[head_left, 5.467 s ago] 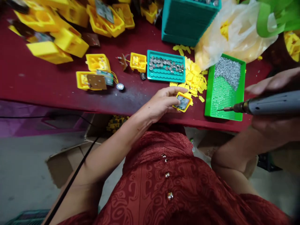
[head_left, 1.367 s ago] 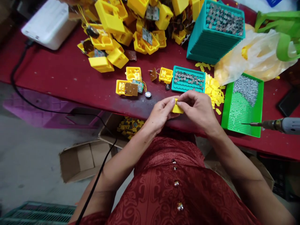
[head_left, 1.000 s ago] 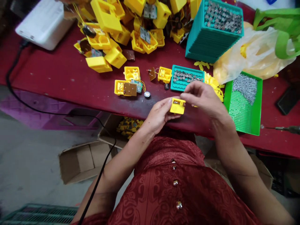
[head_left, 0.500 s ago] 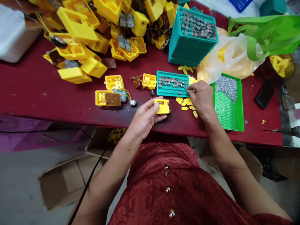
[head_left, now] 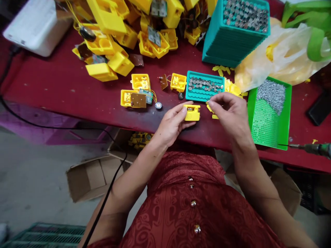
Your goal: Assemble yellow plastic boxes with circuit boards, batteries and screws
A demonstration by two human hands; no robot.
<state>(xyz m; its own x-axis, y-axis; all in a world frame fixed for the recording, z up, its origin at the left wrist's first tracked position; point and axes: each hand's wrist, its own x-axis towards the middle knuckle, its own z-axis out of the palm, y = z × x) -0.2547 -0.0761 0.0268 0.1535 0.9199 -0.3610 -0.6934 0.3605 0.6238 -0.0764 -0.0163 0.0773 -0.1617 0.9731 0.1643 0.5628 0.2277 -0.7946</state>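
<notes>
My left hand (head_left: 173,124) grips a small yellow case (head_left: 192,113), its perforated face and an open recess turned up. To its right, my right hand (head_left: 229,112) is pinched at thumb and forefinger around something small, too hidden to name. Behind the hands lies a teal tray (head_left: 205,97) with rows of round metal cells (head_left: 203,82). Small yellow pieces (head_left: 214,116) lie beneath and beside my right hand. Left of the tray is an open yellow case (head_left: 178,82) wired to a brown board (head_left: 163,82).
Yellow cases (head_left: 107,20) are heaped at the back left. Stacked teal trays (head_left: 232,44) stand behind, near a plastic bag (head_left: 254,63). A green tray (head_left: 270,129) of screws lies right, beside a screwdriver (head_left: 310,148). More opened cases (head_left: 138,99) sit left.
My right hand has come away from the teal tray toward the yellow case, its fingers pinched. My left hand still holds the case. The whole view has shifted.
</notes>
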